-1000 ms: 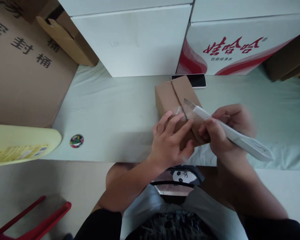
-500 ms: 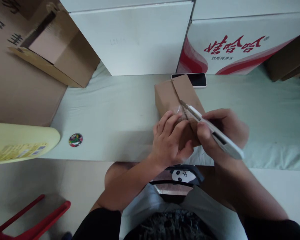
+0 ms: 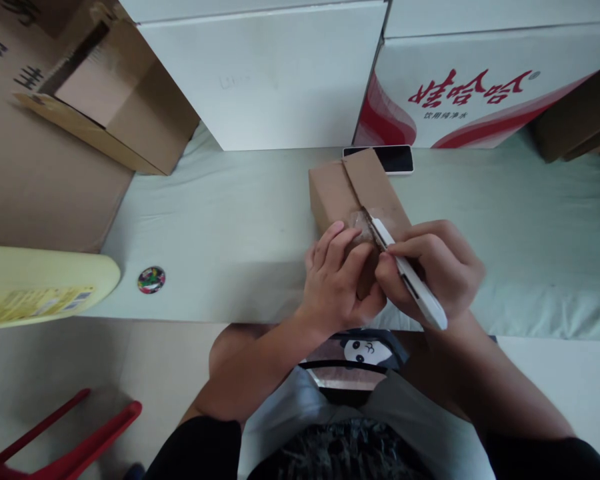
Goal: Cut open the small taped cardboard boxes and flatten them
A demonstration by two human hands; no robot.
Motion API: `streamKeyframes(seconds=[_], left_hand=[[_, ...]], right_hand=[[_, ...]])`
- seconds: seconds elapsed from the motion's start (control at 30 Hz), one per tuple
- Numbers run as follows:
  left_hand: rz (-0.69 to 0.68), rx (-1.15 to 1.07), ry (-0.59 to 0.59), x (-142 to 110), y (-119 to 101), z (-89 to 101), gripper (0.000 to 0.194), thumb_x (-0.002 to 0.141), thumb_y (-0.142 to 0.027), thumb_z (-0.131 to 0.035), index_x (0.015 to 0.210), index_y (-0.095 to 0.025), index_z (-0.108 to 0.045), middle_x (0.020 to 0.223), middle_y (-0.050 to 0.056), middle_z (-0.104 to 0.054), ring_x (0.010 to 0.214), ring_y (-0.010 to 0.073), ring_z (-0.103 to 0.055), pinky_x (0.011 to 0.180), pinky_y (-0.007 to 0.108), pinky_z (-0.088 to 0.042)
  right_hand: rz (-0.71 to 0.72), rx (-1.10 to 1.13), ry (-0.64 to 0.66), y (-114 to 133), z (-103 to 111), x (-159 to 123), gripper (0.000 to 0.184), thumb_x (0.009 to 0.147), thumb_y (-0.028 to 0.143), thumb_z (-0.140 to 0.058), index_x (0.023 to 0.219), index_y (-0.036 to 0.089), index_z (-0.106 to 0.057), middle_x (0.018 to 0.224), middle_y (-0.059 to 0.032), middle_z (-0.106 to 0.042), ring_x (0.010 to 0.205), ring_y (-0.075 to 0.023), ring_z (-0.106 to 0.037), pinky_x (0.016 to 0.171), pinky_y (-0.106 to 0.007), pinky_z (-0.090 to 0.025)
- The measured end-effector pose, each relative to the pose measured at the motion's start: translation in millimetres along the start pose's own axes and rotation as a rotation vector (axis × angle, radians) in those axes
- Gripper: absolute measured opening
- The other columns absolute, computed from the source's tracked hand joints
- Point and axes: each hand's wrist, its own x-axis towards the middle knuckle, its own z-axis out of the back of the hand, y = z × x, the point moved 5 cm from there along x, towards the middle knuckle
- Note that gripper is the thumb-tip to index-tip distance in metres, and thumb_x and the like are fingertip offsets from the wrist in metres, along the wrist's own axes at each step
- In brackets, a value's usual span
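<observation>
A small brown cardboard box [image 3: 330, 183] sits on the pale green cloth, a seam running along its top and clear tape across part of it. My left hand [image 3: 337, 277] grips the near left part of the box, fingers curled over its top and thumb at the near side. In my right hand [image 3: 437, 267] is a white utility knife [image 3: 413, 283], held between thumb and fingers. Its blade lies at the seam beside the tape; whether the tip is inside the gap I cannot tell.
Behind the box lies a phone [image 3: 399, 160], in front of white cartons [image 3: 280, 80]. An open cardboard box [image 3: 150, 107] stands at the left. Nearer are a round badge [image 3: 151, 280] and a yellow container [image 3: 50, 283]. A red plastic frame [image 3: 80, 447] shows at lower left.
My right hand has turned the knife steeper, swinging its handle end leftward, with the blade now more in line with the seam. My left hand and the box have hardly moved.
</observation>
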Motion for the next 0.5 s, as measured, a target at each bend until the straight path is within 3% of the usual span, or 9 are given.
streamKeyframes(seconds=[0.2,0.37,0.5], left_hand=[[-0.009,-0.030,-0.115,-1.1,0.2,-1.6,0.051,0.103,-0.059,-0.045,0.138,-0.022,-0.048,0.140,0.015,-0.068,0.147,0.0340,-0.055,0.123,0.051,-0.037],[-0.008,-0.005,-0.094,-0.8,0.7,-3.1,0.050,0.104,-0.058,-0.045,0.140,-0.023,-0.045,0.139,0.015,-0.068,0.147,0.0337,-0.056,0.123,0.053,-0.037],[-0.012,-0.014,-0.112,-0.3,1.7,-2.1,0.051,0.105,-0.060,-0.043,0.138,-0.022,-0.047,0.139,0.015,-0.068,0.147,0.0338,-0.055,0.122,0.051,-0.038]], right_hand=[[0.058,0.006,-0.017,4.4,1.5,-1.6,0.019,0.086,0.010,-0.064,0.079,0.026,-0.056,0.076,-0.0001,-0.058,0.059,-0.0125,-0.051,0.048,-0.030,-0.042],[0.064,0.005,0.020,4.6,4.2,-4.5,0.022,0.081,0.008,-0.065,0.077,0.027,-0.054,0.074,0.0007,-0.057,0.057,-0.0128,-0.052,0.048,-0.032,-0.043],[0.080,-0.023,-0.028,2.8,4.8,-3.8,0.020,0.083,0.009,-0.064,0.079,0.027,-0.057,0.076,-0.0010,-0.059,0.058,-0.0137,-0.055,0.048,-0.032,-0.046]])
